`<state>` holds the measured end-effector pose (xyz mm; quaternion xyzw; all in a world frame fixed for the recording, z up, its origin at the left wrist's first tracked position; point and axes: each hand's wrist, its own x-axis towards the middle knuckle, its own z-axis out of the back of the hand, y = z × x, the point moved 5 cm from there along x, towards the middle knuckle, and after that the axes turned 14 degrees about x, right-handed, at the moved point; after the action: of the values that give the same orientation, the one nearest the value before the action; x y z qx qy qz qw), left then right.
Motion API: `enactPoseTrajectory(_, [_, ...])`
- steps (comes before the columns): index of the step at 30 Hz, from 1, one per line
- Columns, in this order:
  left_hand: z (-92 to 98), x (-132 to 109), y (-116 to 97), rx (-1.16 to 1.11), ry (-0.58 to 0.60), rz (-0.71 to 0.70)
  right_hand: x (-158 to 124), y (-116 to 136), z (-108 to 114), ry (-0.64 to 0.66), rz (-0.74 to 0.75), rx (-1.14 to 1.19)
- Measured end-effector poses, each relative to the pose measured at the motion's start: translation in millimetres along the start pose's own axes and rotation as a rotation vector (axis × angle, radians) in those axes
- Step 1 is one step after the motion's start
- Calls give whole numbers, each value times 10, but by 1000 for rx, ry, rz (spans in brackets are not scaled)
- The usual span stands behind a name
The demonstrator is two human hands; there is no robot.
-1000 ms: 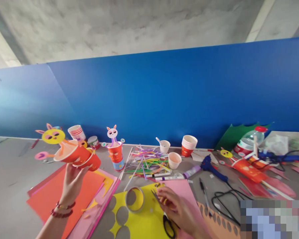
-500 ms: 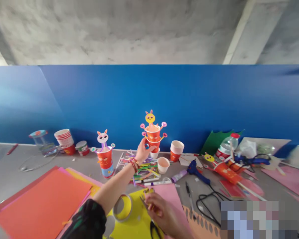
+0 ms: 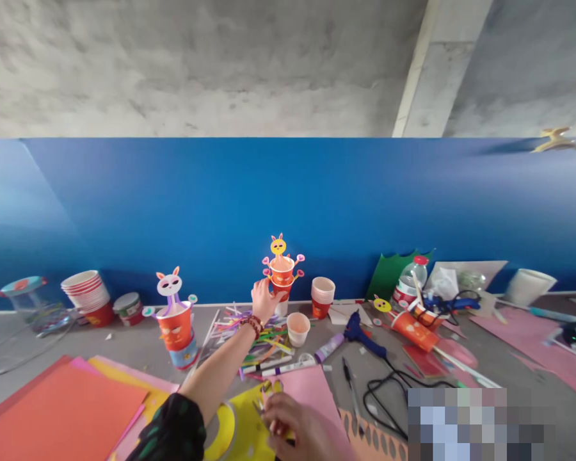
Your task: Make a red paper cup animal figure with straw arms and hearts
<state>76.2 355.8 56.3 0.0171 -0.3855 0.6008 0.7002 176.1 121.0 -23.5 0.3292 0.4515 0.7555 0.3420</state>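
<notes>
My left hand [image 3: 265,301] reaches forward, its fingers curled around the lower side of a paper-cup figure [image 3: 282,292]. The figure is stacked from orange cups, with a yellow rabbit-like face and pink round hands. My right hand [image 3: 290,422] is low in front, closed on scissors [image 3: 258,406]; their blade tips point up and left, and the handles are mostly hidden. Beneath it lie yellow paper [image 3: 247,416] and pink paper [image 3: 307,397]. A second cup figure [image 3: 175,330], with a white face, stands to the left. A white-rimmed cup [image 3: 298,331] sits right of my left hand.
Colored strips [image 3: 264,349] and markers [image 3: 288,369] lie mid-table. A blue glue gun [image 3: 362,336] with a black cable is at right, near a fallen cup figure [image 3: 415,330] and a bottle [image 3: 408,285]. Cup stacks [image 3: 322,298] line the blue wall [image 3: 221,211]. Orange paper [image 3: 62,410] lies left.
My view has turned right and slightly up. My left hand stays on the cup figure, which now looks slightly smaller and farther away. My right hand still holds the scissors.
</notes>
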Motion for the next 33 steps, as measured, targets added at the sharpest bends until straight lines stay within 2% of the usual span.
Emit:
enactPoseTrajectory(8, [-13,-8,-25,95,-36,-51,-1,21,28,11,14,-25])
enactPoseTrajectory(20, [-5,32,8,115,8,-88,-16,142,42,-35,22,-2])
enactPoseTrajectory(29, [-1,60,6,94,7,-115,-14,1,8,-23,5,5])
enactPoseTrajectory(33, [-12,59,5,112,12,-116,-15,24,16,-22,27,-2])
